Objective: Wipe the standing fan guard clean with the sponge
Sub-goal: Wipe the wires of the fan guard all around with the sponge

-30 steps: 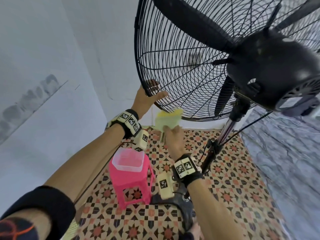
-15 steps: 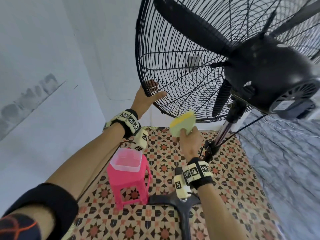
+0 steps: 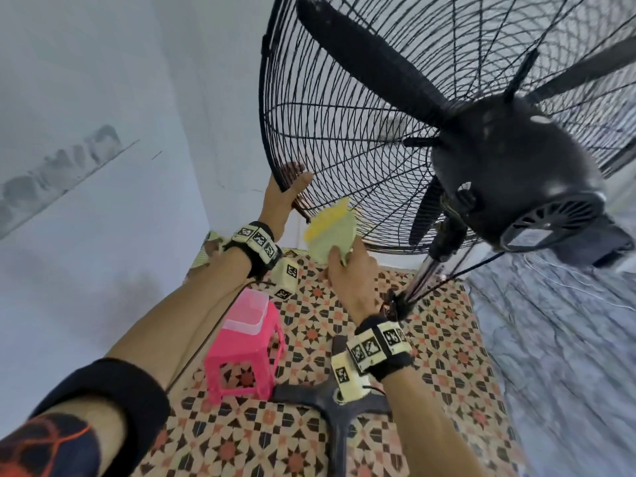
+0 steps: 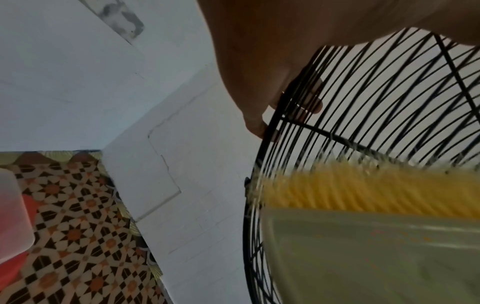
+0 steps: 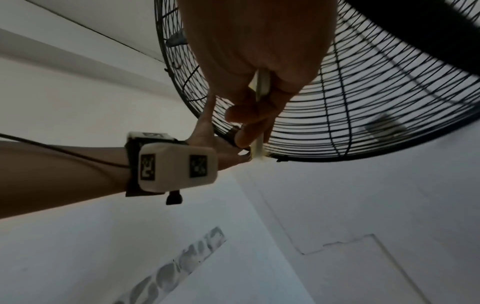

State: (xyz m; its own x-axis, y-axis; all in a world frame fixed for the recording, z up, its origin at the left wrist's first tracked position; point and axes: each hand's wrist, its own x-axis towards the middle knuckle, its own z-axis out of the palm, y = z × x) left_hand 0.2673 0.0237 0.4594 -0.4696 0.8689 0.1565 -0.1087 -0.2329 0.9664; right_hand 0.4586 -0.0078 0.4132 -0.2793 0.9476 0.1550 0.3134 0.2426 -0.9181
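Observation:
The black wire fan guard [image 3: 344, 132] fills the upper right of the head view, seen from behind, with blades and motor housing [image 3: 509, 173] inside. My left hand [image 3: 285, 191] grips the guard's lower left rim [image 4: 270, 127], fingers wrapped round to the far side. My right hand [image 3: 347, 270] holds a pale green and yellow sponge [image 3: 330, 232] against the lower wires, just right of the left hand. In the left wrist view the sponge [image 4: 363, 236] lies flat on the guard. From the right wrist it shows edge-on [image 5: 261, 86] between my fingers.
A pink plastic stool [image 3: 244, 359] with a clear tub [image 3: 246, 315] on it stands on the patterned floor below my arms. The fan's pole [image 3: 426, 270], cable and black cross base [image 3: 334, 404] sit right of it. White walls form a corner behind the guard.
My right hand has lifted the sponge up and brought it against the guard's lower wires. The left hand has kept its hold on the rim.

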